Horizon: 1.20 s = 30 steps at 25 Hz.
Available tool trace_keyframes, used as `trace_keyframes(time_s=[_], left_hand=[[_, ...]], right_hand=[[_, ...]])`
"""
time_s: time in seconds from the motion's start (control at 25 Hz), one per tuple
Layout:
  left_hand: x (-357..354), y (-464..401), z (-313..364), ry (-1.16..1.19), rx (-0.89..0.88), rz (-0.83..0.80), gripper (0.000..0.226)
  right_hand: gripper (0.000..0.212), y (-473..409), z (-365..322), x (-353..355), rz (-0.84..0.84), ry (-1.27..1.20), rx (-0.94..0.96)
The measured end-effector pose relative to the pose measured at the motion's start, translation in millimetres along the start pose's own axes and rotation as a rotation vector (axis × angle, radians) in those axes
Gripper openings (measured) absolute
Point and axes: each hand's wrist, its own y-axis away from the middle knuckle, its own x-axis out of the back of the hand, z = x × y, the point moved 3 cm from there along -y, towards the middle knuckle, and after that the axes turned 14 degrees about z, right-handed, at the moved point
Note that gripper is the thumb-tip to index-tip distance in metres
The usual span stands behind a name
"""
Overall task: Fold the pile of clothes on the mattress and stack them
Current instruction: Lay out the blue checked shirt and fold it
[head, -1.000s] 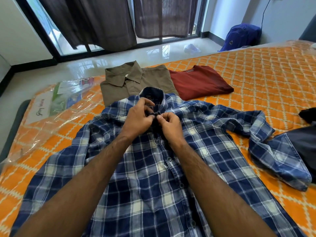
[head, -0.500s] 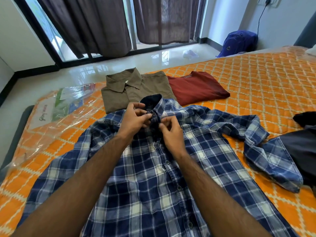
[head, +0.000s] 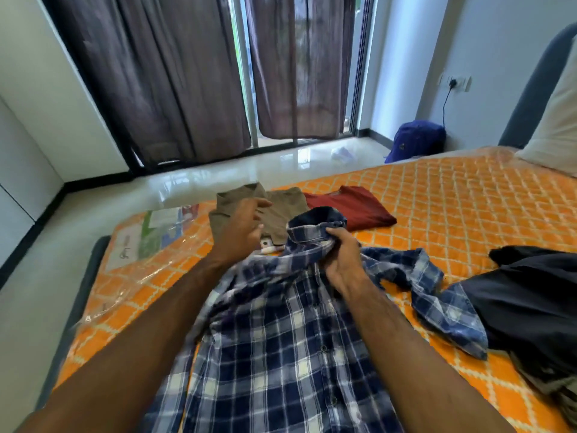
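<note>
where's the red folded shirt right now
In the head view the red folded shirt lies on the orange mattress, just right of the folded olive shirt, beyond the plaid shirt's collar.

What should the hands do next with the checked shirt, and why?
Probably the left hand, open above the shirt and holding nothing, should take the other side of the collar. Only the right hand grips the blue checked shirt near its collar, so the shirt is bunched and one sleeve trails across the mattress. With two grips it could be laid flat for folding.
</note>
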Motion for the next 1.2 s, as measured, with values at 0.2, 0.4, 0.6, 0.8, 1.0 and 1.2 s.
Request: trace_keyframes(time_s=[0.2, 0.4, 0.6, 0.8, 1.0, 1.2], left_hand=[[38.7, -8.7, 56.2, -0.127, -0.173, -0.135, 0.071], [86.1, -33.1, 141.1, 0.231, 0.041, -0.214, 0.087], [139.6, -53.1, 244.0, 0.624, 0.128, -0.173, 0.021], [199.8, -85.9, 306.8, 0.489, 0.066, 0.253, 0.022], [249.3, -101.8, 363.4, 0.056, -0.097, 0.378, 0.040], [275.8, -101.5, 391.5, -0.002, -0.147, 0.418, 0.044]], right_hand=[[0.034, 93.4, -78.5, -29.2, -0.177, 0.077, 0.046], [0.033, 203.2, -169.3, -81.5, -0.517, 0.256, 0.113], [0.038, 265.8, -243.5, -105.0, -0.598, 0.489, 0.191], [0.012, 274.5, -285.4, -103.3, -0.450, 0.666, 0.448], [0.034, 282.1, -266.4, -76.0, -0.249, 0.716, 1.023], [0.049, 285.1, -190.4, -34.6, -0.290, 0.731, 1.189]])
